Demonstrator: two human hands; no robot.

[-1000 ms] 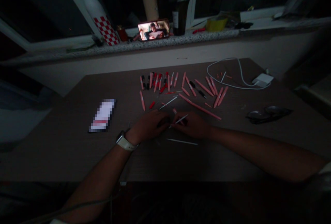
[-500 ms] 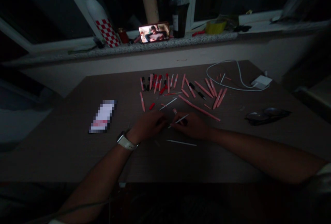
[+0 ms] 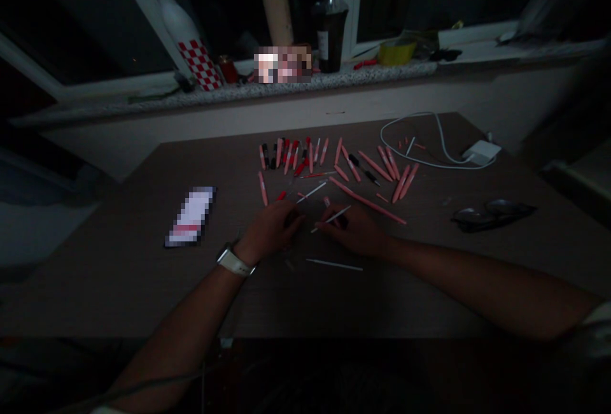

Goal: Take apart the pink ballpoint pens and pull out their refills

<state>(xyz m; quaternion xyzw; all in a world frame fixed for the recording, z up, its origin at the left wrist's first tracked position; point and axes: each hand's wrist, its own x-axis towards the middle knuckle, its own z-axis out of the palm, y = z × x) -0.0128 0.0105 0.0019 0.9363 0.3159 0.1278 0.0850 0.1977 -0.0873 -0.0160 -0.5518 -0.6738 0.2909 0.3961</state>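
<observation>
My right hand [image 3: 356, 229] is closed on a thin white pen refill [image 3: 338, 214], which slants down to the left between thumb and fingers. A short pink pen part [image 3: 326, 201] shows at the top of the same hand, partly hidden. To the left, my left hand [image 3: 271, 228] is curled with thumb and fingertips a little apart, and I see nothing between them. A red pen cap [image 3: 281, 195] lies just behind it. Another refill [image 3: 334, 265] rests on the table in front of both hands. A further white refill [image 3: 311, 193] lies behind, between the hands.
Several pink, red and black pens [image 3: 291, 154] spread along the table's back. A long pink stick [image 3: 367, 200] lies behind my right hand. Glasses [image 3: 494, 213] and a charger [image 3: 482, 151] with cable are right, a phone [image 3: 191, 216] left. A cup [image 3: 329, 35] stands on the sill.
My left hand has drawn slightly left, away from the refill's tip, and its fingers have parted. The right hand still holds the refill in nearly the same place.
</observation>
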